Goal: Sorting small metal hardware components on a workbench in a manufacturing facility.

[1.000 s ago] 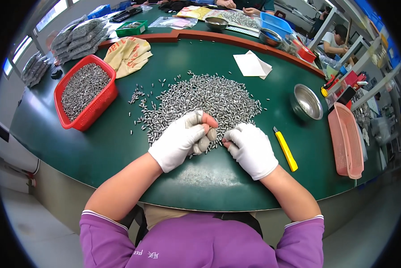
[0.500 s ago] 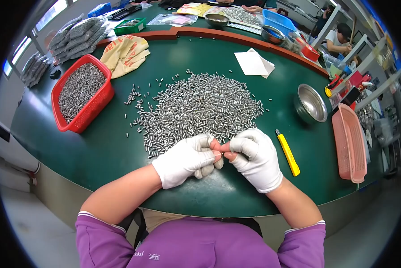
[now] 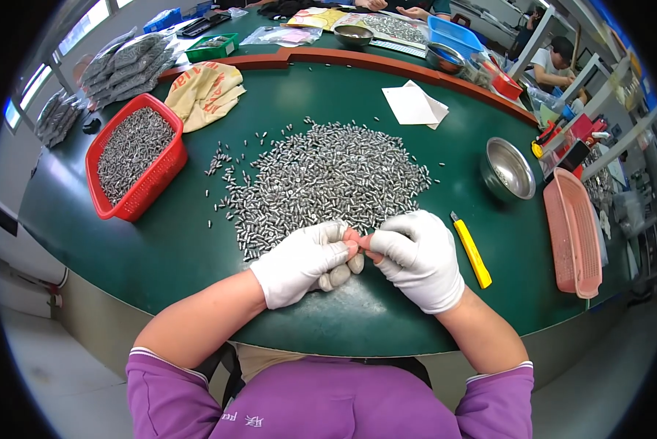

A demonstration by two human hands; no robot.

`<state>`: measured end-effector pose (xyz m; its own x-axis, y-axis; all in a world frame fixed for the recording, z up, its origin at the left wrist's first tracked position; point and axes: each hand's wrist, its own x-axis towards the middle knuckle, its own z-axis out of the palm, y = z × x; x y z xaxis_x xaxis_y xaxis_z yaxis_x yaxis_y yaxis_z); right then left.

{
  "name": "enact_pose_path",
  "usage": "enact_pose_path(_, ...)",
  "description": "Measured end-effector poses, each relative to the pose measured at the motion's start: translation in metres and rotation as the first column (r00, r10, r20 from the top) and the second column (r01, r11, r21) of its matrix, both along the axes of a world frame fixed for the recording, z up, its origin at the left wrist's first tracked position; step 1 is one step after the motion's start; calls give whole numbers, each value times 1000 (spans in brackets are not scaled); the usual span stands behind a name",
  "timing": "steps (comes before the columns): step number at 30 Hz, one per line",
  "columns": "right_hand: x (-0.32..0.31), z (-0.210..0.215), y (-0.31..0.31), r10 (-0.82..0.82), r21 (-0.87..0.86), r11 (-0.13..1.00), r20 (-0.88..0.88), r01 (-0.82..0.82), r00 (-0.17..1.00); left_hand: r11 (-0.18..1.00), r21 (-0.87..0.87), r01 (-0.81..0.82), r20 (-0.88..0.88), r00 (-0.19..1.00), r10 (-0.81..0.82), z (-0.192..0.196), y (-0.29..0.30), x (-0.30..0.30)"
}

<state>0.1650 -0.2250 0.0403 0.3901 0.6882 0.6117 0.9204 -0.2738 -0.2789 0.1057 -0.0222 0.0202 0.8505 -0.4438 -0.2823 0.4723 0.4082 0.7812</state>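
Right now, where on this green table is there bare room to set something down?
Bare green table lies between the red basket and the left hand, and between the yellow knife and the pink tray. Another patch sits between the white paper and the steel bowl. The middle is crowded with the pile of metal pins, reaching both hands; the right hand is beside the knife.

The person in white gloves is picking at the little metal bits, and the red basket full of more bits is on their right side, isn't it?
Not quite. The head view shows the red basket on the person's left side, not the right. The rest holds: the left hand and right hand wear white gloves and meet at the near edge of the pile of little metal bits.
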Motion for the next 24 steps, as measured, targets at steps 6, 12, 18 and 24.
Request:
enact_pose_path(6, 1, -4, 1, -76, 39, 996, 2, 75, 997, 998, 24, -57, 48, 997, 56, 9, 1, 0)
enact_pose_path(12, 4, -8, 2, -175, 11, 984, -80, 176, 981, 996, 28, -82, 70, 994, 80, 6, 1, 3)
enact_pose_path(18, 7, -11, 2, -214, 5, 977, -40, 215, 976, 996, 33, -82, 129, 989, 77, 5, 7, 1)
enact_pose_path(24, 12, -10, -2, -305, 30, 952, 43, 304, 951, 926, 170, -338, 370, 893, 257, 6, 19, 11)
